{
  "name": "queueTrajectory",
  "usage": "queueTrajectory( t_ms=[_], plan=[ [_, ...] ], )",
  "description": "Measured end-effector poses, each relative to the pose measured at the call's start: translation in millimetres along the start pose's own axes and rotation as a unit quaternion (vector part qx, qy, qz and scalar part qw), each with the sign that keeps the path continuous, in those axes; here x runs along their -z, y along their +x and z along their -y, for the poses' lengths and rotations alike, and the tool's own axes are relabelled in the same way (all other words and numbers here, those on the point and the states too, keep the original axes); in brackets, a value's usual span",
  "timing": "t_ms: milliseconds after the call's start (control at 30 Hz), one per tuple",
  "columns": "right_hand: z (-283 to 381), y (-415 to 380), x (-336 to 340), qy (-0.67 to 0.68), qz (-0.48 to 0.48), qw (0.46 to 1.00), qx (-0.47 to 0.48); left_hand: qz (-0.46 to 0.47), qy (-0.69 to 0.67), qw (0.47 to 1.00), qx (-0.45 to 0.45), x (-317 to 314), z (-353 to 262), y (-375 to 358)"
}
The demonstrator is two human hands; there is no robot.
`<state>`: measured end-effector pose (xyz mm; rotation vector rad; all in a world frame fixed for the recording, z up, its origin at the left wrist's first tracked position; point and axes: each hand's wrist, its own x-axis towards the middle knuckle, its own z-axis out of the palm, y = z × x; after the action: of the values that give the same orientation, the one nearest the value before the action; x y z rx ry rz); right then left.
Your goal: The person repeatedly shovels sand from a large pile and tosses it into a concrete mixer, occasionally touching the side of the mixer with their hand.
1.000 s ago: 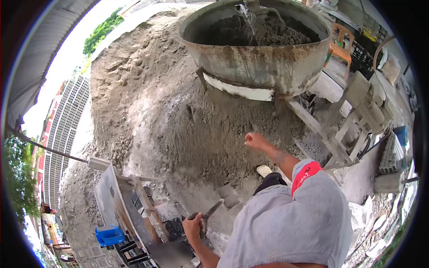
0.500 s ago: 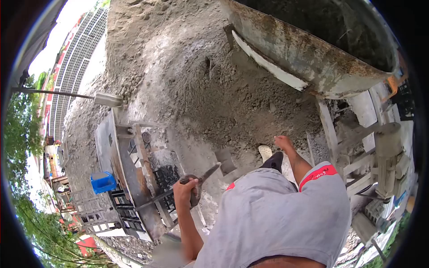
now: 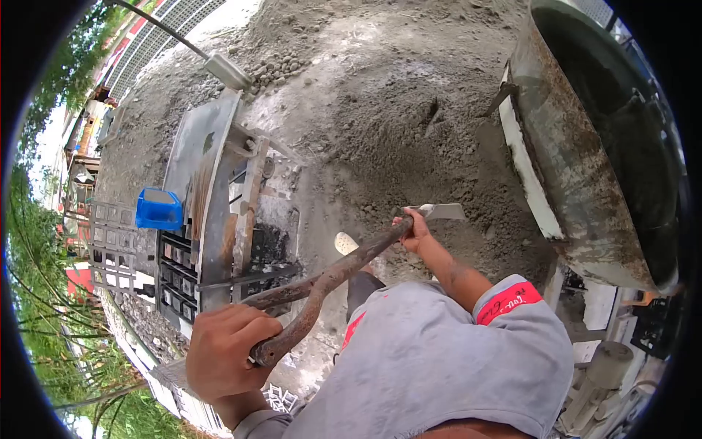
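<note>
Shovel (image 3: 351, 265) is gripped in closed fingers, by the left hand (image 3: 230, 355) at the handle end and the right hand (image 3: 413, 230) just behind the blade. For steady control, both grips are best kept firm and well apart. The shaft appears brown, rough and bent; the pale blade is angled toward the rusty tub (image 3: 567, 143), over grey sand (image 3: 468, 249) beside it; contact cannot be confirmed.

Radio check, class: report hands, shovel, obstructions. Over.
Left hand on shovel grip, right hand on shaft near blade. Blade at grey heap. Rusty drum beside heap, clear of blade.
</note>
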<state>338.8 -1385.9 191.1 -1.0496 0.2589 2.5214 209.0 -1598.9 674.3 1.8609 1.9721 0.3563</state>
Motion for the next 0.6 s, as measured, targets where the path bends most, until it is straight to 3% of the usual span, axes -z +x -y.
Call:
queueTrajectory(
  t_ms=[67, 100, 200, 333, 400, 467, 533, 600],
  plan=[
    [20, 12, -27, -0.001, -0.071, 0.994, 0.077, -0.052, 0.078, 0.991, -0.094, 1, 52, 19],
    [27, 19, -41, -0.012, -0.107, 0.989, 0.098, -0.053, 0.086, 0.992, -0.082, 4, 77, 28],
    [46, 73, -51, 0.079, -0.102, 0.979, 0.159, -0.105, 0.100, 0.981, -0.126, 8, 164, 71],
    [45, 98, -40, 0.108, -0.192, 0.946, 0.237, -0.223, -0.071, 0.958, -0.167, 3, 243, 147],
    [39, 100, -34, 0.119, -0.220, 0.936, 0.249, -0.215, -0.099, 0.949, -0.211, 13, 269, 183],
    [26, 94, -25, 0.188, -0.274, 0.905, 0.267, -0.181, -0.145, 0.952, -0.200, 20, 288, 218],
    [6, 90, -18, 0.265, -0.283, 0.866, 0.315, -0.130, -0.157, 0.940, -0.274, 24, 306, 251],
    [-20, 86, -23, 0.084, -0.273, 0.885, 0.366, -0.126, -0.126, 0.956, -0.232, 23, 325, 283]
  ],
)
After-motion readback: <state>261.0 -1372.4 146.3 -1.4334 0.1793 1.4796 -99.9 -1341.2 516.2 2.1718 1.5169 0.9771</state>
